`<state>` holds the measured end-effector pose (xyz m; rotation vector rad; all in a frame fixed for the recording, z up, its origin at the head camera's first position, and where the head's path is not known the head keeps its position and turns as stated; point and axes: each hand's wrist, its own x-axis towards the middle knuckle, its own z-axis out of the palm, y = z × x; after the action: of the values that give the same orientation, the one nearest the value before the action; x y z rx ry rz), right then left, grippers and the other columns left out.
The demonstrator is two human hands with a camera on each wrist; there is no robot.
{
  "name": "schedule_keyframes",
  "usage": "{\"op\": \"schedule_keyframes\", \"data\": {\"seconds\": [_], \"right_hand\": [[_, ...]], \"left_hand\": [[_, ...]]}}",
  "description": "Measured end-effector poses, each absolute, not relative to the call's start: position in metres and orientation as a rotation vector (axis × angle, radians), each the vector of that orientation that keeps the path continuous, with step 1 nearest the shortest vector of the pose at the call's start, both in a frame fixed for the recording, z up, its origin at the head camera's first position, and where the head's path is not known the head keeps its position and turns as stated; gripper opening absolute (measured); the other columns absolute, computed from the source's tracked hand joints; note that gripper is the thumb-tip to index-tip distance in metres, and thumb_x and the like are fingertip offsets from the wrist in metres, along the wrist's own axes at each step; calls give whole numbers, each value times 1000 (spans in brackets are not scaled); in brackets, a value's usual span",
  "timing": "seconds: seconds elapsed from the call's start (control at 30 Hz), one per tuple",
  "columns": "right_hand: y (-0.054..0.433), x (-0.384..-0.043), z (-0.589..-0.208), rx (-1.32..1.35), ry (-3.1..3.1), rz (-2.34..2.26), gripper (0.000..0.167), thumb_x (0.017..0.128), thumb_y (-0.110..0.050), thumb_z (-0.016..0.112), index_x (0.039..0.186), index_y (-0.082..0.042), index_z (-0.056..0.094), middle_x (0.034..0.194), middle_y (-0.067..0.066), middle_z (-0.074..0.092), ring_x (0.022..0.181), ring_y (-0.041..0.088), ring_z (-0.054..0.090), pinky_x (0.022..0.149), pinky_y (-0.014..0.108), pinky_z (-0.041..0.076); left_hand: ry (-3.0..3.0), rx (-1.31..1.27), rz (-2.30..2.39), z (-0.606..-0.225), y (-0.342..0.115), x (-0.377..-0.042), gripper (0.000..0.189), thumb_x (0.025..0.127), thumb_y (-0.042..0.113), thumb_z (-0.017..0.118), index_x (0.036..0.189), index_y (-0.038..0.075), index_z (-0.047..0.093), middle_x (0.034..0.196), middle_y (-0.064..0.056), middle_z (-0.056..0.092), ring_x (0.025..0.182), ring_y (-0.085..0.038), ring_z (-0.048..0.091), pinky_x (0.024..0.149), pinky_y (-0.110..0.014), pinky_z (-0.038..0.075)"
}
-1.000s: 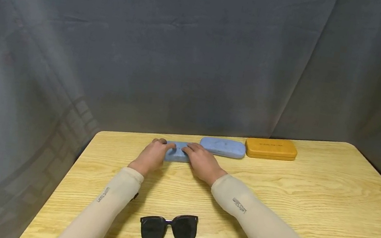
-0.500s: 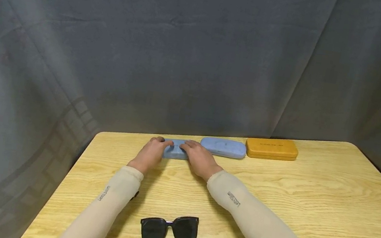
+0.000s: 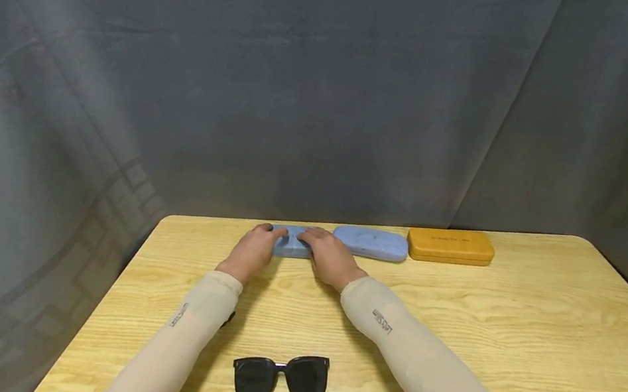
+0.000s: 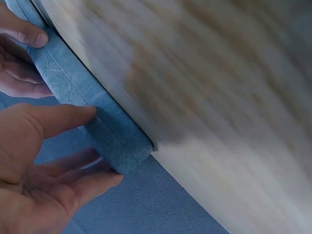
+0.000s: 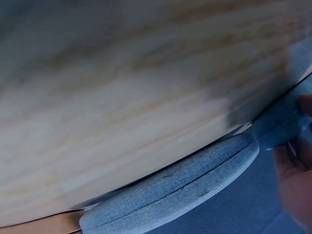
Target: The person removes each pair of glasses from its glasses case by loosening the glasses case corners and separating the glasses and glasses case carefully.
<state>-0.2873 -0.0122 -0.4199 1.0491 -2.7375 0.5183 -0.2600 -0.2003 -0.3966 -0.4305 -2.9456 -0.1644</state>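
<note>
In the head view, a blue hard glasses case [image 3: 292, 249] lies at the far left of the table. My left hand [image 3: 250, 251] grips its left end, and my right hand [image 3: 332, 263] holds the opposite end. In the left wrist view, the left thumb presses on one side of the case [image 4: 109, 131] while the fingertips bear on another. Part of the right hand shows at the edge of the right wrist view. Its far fingers are cut off there. Black sunglasses [image 3: 305, 379] with dark lenses lie between the forearms, near the front.
Right beside the held case stands a lighter blue denim-like glasses case [image 3: 372, 244]. A mustard-yellow glasses case [image 3: 450, 246] follows it to the right, along the back of the wooden table [image 3: 510, 344]. A dark grey curtain [image 3: 329, 91] hangs behind.
Both hands have shifted the blue case slightly away, toward the table's back edge, roughly in line with the other cases. The sunglasses have stayed in place.
</note>
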Motion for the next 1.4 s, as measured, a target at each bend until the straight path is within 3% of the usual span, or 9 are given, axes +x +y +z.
{"op": "schedule_keyframes", "data": {"seconds": [0.3, 0.57, 0.8, 1.07, 1.23, 1.4], "right_hand": [[-10, -290, -420, 1015, -2752, 561, 41, 96, -1, 61, 136, -9, 60, 145, 12, 56, 139, 29, 48, 114, 44, 40], [0, -290, -415, 1101, -2843, 568, 50, 97, -9, 63, 145, -15, 53, 154, 12, 45, 145, 28, 40, 116, 46, 38], [20, -288, -409, 1064, -2695, 584, 49, 93, -13, 69, 141, -15, 58, 148, 11, 52, 146, 31, 37, 117, 51, 34], [73, -288, -413, 878, -2663, 613, 51, 87, -16, 76, 136, -17, 61, 143, 11, 56, 144, 34, 39, 114, 59, 31], [97, -291, -416, 793, -2719, 597, 55, 86, -22, 78, 138, -18, 60, 145, 12, 54, 143, 37, 37, 113, 61, 29], [111, -292, -417, 763, -2736, 601, 55, 86, -24, 78, 137, -17, 60, 140, 12, 58, 135, 36, 45, 108, 59, 33]], "left_hand": [[-2964, -392, -182, -401, -197, -263, 42, 93, -8, 60, 130, 13, 62, 129, -30, 58, 111, -44, 64, 85, -49, 58], [-2958, -399, -146, -405, -199, -260, 42, 94, -6, 60, 131, 14, 60, 131, -30, 57, 115, -43, 63, 87, -48, 58], [-2914, -403, -193, -401, -206, -252, 47, 86, -7, 70, 128, 11, 63, 129, -29, 58, 110, -42, 65, 85, -49, 58], [-2906, -440, -103, -401, -200, -247, 52, 81, 2, 78, 129, 15, 62, 132, -21, 59, 123, -42, 54, 101, -59, 45], [-2897, -558, -136, -401, -185, -246, 54, 82, 5, 78, 132, 16, 60, 136, -18, 55, 129, -41, 48, 110, -60, 37], [-2838, -797, -129, -404, -162, -252, 48, 89, 7, 72, 134, 13, 59, 135, -15, 55, 125, -35, 51, 105, -53, 45]]}}
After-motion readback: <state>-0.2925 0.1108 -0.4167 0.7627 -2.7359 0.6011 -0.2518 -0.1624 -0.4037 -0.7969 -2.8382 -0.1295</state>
